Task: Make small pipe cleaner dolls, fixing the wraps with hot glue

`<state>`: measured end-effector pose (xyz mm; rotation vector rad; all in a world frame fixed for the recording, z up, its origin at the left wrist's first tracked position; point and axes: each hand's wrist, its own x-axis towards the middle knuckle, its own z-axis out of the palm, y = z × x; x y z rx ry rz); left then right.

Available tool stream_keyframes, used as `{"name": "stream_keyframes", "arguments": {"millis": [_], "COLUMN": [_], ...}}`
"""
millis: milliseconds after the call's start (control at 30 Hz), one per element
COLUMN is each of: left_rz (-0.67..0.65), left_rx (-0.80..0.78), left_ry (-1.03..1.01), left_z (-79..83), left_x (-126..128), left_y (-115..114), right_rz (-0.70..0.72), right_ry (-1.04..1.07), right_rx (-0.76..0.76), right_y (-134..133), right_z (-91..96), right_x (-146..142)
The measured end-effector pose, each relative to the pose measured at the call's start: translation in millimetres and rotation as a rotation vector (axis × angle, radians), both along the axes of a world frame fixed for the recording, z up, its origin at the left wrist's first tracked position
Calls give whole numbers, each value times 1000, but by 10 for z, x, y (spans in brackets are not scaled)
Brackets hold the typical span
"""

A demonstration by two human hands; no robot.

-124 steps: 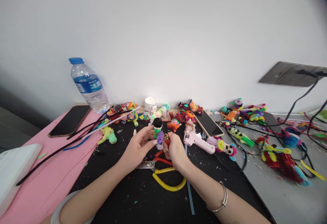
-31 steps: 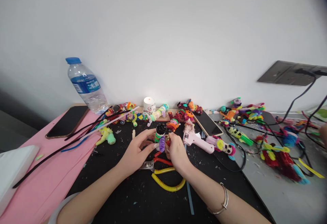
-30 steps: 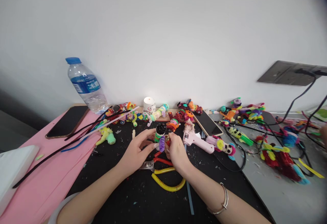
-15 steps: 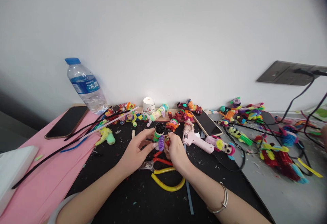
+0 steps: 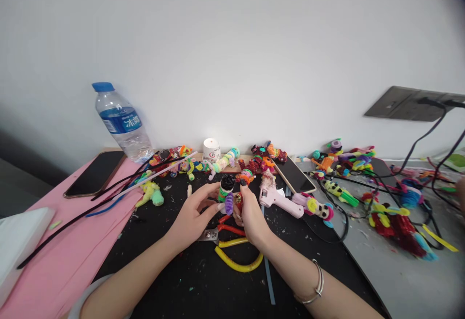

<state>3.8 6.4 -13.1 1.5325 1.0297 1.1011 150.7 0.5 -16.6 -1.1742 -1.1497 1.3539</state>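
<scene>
My left hand [image 5: 198, 208] is closed on a small pipe-cleaner figure [image 5: 225, 194], with a black top, a green band and a purple fuzzy piece at its front. Close beside it, my right hand [image 5: 252, 216] pinches a small red and gold piece [image 5: 239, 200], mostly hidden by the fingers; whether it touches the figure I cannot tell. Beneath both hands, pliers or cutters with red and yellow handles [image 5: 240, 266] lie on the black mat [image 5: 170, 275]. A pale pink glue gun [image 5: 281, 201] rests just right of my right hand.
Several pipe-cleaner figures [image 5: 397, 224] lie along the wall and at right. A water bottle [image 5: 125, 125], a dark phone [image 5: 95, 173] and a white paper cup [image 5: 211, 150] are at the back. Black cables run from a wall socket [image 5: 410, 103]. Part of another person's hand [image 5: 461, 193] shows at the right edge.
My right thumb has shifted slightly up and right, and the red and gold piece has turned a little in my fingers. My left hand and the figure stay nearly still.
</scene>
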Motion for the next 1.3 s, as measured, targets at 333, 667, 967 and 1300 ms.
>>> {"name": "stream_keyframes", "arguments": {"millis": [333,667,967,1300], "left_rz": [-8,-1,-22,10], "left_rx": [17,28,29,6], "left_ry": [13,20,4,38], "left_z": [-25,-29,-39,-6], "left_x": [-8,-5,-9,-8], "left_y": [2,1,-13,-14], "right_rz": [-6,-5,-27,-20], "right_ry": [-55,-105,-112,-141], "right_rx": [28,19,24,11], "right_y": [5,-9,-4,-16], "right_z": [26,60,59,86], "right_x": [12,11,1,-7]}}
